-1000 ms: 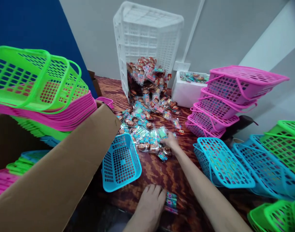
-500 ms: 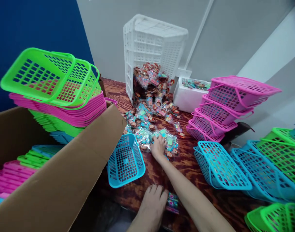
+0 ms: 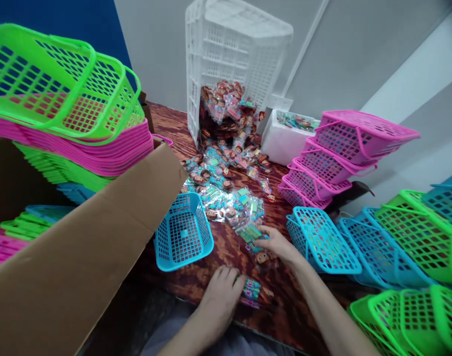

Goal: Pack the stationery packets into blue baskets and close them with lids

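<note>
My right hand (image 3: 279,245) is closed on a small clear packet (image 3: 252,233) with a cartoon figure, lifted just off the wooden table (image 3: 229,252) in front of the pile of packets (image 3: 226,188). My left hand (image 3: 220,296) lies at the table's near edge, its fingers on a small stack of packets (image 3: 252,290). An empty blue basket (image 3: 183,237) stands tilted just left of both hands. The pile spills from a white crate (image 3: 229,59) lying on its side at the back.
A cardboard box (image 3: 81,257) at left holds stacked green, pink and blue baskets (image 3: 63,123). Pink baskets (image 3: 333,158) are stacked at right, with blue baskets (image 3: 322,240) and green baskets (image 3: 415,232) beside them. A white foam box (image 3: 285,143) sits behind.
My right hand drew back from the pile toward me with a packet in it. My left hand stayed on the small stack. The view shifted slightly.
</note>
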The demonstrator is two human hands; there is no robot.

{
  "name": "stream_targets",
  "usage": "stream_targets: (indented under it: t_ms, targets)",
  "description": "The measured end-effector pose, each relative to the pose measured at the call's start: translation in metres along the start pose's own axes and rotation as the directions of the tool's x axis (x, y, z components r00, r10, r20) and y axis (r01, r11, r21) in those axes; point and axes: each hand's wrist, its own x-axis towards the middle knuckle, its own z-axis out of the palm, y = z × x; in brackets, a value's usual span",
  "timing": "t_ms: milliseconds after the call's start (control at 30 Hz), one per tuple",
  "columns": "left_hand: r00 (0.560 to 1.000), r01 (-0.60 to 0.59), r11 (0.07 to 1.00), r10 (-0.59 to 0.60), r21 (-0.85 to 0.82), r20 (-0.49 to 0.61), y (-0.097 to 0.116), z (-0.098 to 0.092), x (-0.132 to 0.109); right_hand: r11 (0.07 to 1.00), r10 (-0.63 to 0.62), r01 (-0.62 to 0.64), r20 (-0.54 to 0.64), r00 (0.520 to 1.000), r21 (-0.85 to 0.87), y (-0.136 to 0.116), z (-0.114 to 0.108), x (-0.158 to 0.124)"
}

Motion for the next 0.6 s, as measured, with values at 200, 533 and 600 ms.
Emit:
stream_targets:
  t_ms: [200, 533, 600]
  targets:
    - [1.000, -0.008, 1.000, 0.008, -0.005, -0.020, 0.002, -0.010, -0.003, 0.922, -0.024, 0.077, 0.143, 0.989, -0.380, 0.025, 0.023, -0.026]
    - [0.983, 0.009, 1.000, -0.011, -0.011, -0.185, 0.007, -0.018, -0.020, 0.715, -0.219, 0.293, 0.195, 0.956, -0.635, 0.017, 0.026, -0.062]
    - [0.962, 0.037, 0.999, -0.039, -0.012, -0.269, 0.008, -0.018, -0.024, 0.704, -0.235, 0.310, 0.203, 0.951, -0.639, 0.017, 0.026, -0.069]
